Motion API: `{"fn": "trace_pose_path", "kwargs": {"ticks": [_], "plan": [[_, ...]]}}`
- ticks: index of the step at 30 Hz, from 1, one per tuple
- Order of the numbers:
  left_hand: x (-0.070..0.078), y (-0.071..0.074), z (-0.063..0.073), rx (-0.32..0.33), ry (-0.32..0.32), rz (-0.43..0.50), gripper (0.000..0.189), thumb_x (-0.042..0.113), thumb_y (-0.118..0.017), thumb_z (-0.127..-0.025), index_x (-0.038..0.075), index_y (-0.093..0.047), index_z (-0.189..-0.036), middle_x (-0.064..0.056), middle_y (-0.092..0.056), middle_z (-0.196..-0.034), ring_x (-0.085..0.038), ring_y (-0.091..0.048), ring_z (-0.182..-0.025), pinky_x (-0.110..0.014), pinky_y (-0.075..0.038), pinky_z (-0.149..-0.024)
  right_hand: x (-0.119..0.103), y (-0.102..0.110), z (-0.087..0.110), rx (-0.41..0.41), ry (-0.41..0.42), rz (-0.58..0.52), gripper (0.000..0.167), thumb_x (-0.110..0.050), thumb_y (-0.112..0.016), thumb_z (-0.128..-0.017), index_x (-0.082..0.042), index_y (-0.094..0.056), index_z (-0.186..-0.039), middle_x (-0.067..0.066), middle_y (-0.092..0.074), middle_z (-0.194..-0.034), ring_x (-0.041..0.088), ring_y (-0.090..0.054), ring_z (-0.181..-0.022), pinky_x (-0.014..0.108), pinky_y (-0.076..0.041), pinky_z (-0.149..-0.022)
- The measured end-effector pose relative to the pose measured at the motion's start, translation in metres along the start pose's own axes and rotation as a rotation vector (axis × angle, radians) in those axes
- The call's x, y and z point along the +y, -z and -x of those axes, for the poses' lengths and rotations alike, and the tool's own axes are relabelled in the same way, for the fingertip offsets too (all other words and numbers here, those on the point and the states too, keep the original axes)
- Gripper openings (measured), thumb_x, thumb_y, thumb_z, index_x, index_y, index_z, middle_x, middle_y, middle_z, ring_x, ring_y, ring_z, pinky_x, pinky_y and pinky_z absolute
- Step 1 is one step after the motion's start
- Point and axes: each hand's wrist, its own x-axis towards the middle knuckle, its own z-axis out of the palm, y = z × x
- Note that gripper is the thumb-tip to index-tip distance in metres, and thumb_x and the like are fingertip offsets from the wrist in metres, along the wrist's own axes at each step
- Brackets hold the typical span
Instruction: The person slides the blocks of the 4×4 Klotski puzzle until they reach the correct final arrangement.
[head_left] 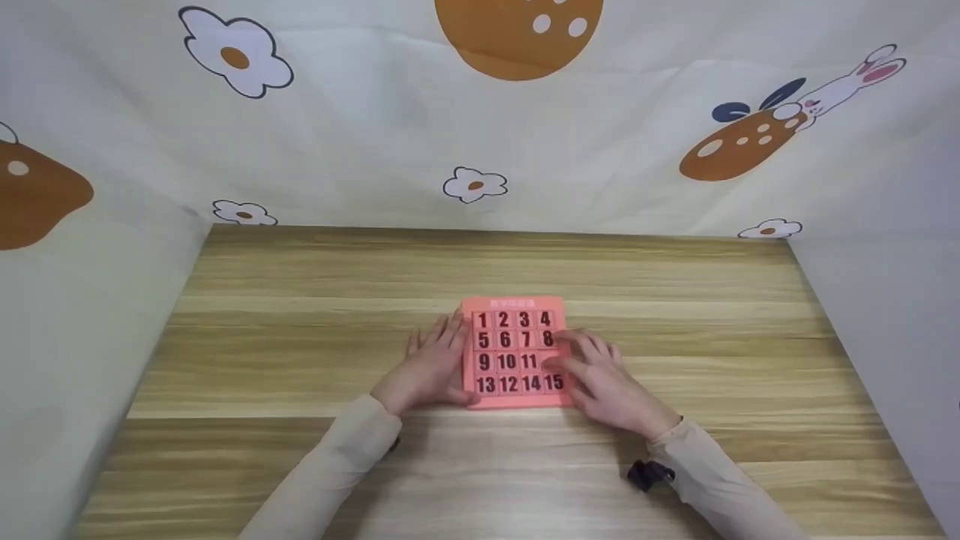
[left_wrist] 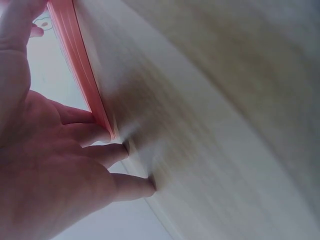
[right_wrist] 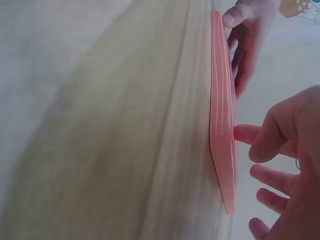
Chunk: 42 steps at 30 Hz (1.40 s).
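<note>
A pink number sliding puzzle [head_left: 517, 403] lies flat on the table, its numbered tiles face up. The rows read 1 2 3 4, then 5 6 7 8, then 9 10 11, then 13 12 14 15. My left hand [head_left: 427, 371] rests along its left edge with fingers extended, the thumb at the lower left corner. From the right, my right hand [head_left: 607, 386] reaches over the border. One fingertip is at the spot right of 11, and another is beside the 8. In the right wrist view the puzzle's side [right_wrist: 222, 115] shows edge-on, with a finger touching its top.
The wood-grain table [head_left: 337, 277] extends around the puzzle on all sides. A pale cloth [head_left: 360, 135] printed with flowers, carrots and a rabbit hangs behind and along the sides. A small black object [head_left: 649, 475] sits at the right sleeve's cuff.
</note>
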Motion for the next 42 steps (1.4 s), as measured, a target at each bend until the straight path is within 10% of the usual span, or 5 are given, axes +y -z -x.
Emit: {"fn": "trace_pose_path", "kwargs": {"ticks": [12,42], "plan": [[-0.002,0.001,-0.001,0.011,-0.002,-0.010,0.121,0.050,-0.081,-0.071,0.002,-0.007,-0.154,-0.013,0.005,-0.160,-0.037,0.000,-0.145,-0.063,0.004,-0.110,0.009,0.003,0.010,0.040,0.081,-0.079,0.022,-0.001,-0.066,-0.071,-0.016,-0.070,-0.087,0.014,-0.048,-0.135,0.034,-0.034,-0.128,0.056,-0.022,-0.101],[-0.001,-0.002,-0.003,-0.003,0.009,-0.008,0.121,0.050,-0.079,-0.072,0.001,-0.005,-0.154,-0.013,0.005,-0.160,-0.035,0.003,-0.145,-0.061,0.005,-0.111,0.005,0.003,-0.003,0.025,-0.008,0.022,0.028,0.000,-0.065,-0.075,-0.013,-0.072,-0.099,0.013,-0.051,-0.130,0.030,-0.039,-0.124,0.056,-0.025,-0.102]]}}
